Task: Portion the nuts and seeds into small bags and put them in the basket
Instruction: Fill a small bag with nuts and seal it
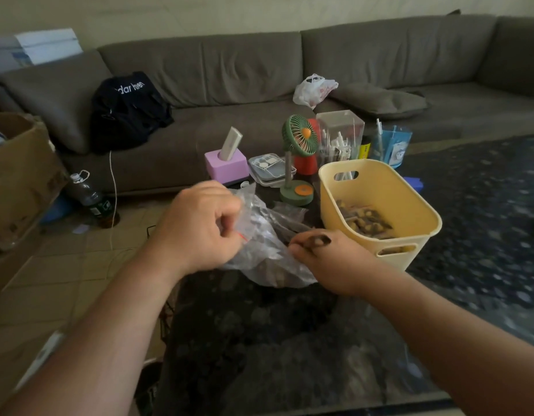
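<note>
The left hand (199, 226) pinches the red-striped mouth of a small clear plastic zip bag (253, 223), fingers curled tight on the film. The right hand (322, 259) has its fingertips drawn together around a few dark seeds or nuts (too blurred to tell which), hovering just beside that opening. Both work over a crumpled heap of clear plastic bags (271, 265) lying on the dark speckled glossy counter (289, 340).

To do this step well, I would judge that the left hand should hold the mouth wide and upright so the film does not fold shut, while the right hand brings its pinch right over the opening before letting go; loose seeds would bounce and scatter on so hard and slick a surface. The zip strip then needs pressing along its whole length.

The pale yellow plastic basket (379, 211), smooth-walled with rounded corners and slot handles, stands just right of the hands and already holds a few filled bags (364, 220) of brownish contents. The bag film is thin, wrinkled and shiny, so it will slump easily.
</note>
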A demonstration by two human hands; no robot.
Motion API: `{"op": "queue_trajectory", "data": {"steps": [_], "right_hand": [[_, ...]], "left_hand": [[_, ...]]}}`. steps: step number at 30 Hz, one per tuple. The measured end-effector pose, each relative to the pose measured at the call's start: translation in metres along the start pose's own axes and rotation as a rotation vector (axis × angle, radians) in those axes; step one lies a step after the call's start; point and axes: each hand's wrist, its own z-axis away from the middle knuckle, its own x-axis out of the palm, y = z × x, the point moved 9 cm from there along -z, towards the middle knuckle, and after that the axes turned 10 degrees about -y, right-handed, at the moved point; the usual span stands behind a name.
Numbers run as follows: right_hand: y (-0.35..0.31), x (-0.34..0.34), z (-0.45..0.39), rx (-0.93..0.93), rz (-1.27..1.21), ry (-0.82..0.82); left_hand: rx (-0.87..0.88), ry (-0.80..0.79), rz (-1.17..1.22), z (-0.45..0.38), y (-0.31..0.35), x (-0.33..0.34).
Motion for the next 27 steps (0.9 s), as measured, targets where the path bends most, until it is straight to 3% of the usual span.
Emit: {"op": "queue_trajectory", "data": {"steps": [4,8,15,19,22,27], "right_hand": [[0.012,-0.007,0.004,0.021,-0.212,0.069],[0.013,-0.01,0.001,-0.032,-0.239,0.137],[0.016,-0.01,-0.005,-0.015,-0.313,0.261],[0.022,0.017,-0.018,0.027,-0.429,0.135],[0.032,0.022,-0.022,0.081,-0.524,0.183],[0.011,-0.011,-0.001,-0.039,-0.256,0.395]], "left_hand": [[-0.241,-0.205,0.151,0.015,-0.028,0.035],[-0.456,-0.49,0.214,0.039,-0.051,0.065],[-0.56,-0.762,0.199,0.058,-0.057,0.091],[-0.585,-0.926,0.206,0.069,-0.051,0.116],[-0.588,-0.959,0.147,0.076,-0.055,0.128],[-0.607,-0.819,0.066,0.069,-0.067,0.122]]}}
